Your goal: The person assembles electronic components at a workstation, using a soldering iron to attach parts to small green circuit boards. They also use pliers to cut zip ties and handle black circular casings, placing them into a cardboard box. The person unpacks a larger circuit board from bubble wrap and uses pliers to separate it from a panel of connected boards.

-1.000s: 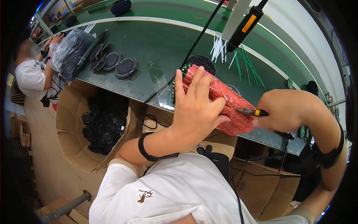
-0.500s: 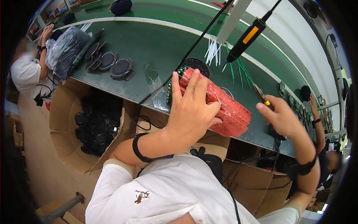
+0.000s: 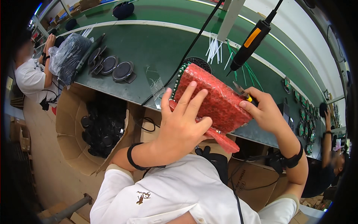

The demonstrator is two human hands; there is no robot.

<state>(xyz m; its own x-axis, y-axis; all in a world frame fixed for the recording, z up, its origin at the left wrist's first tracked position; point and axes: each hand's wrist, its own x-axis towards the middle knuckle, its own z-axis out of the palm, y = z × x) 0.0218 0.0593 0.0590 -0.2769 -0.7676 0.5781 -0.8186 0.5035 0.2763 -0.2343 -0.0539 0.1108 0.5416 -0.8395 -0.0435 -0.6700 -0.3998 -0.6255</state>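
Note:
A red bubble-wrap package (image 3: pixel 220 100) tilts over the near edge of the workbench, with green circuit boards (image 3: pixel 179 80) showing at its left end. My left hand (image 3: pixel 179 119) holds it, fingers stretched over the red wrap and the thumb by a loose flap (image 3: pixel 223 141). Whatever lies beneath that hand is hidden. In my right hand (image 3: pixel 263 110) is a pair of cutters (image 3: pixel 244 92) with yellow-and-black handles, fingers wrapped round them. Their jaws point up and left, close to the package's right side.
A black electric screwdriver (image 3: pixel 251 44) hangs above the bench (image 3: pixel 149 44). Behind the package are a bowl of small black parts (image 3: pixel 199 63) and white and green cable ties (image 3: pixel 214 48). Round speakers (image 3: pixel 122 71) lie left; a carton (image 3: pixel 71 138) stands below. Co-workers sit at both sides.
The package has turned so its broad face shows, and a loose flap of wrap now hangs at its near side. My right hand has brought the cutters left, closer to the package.

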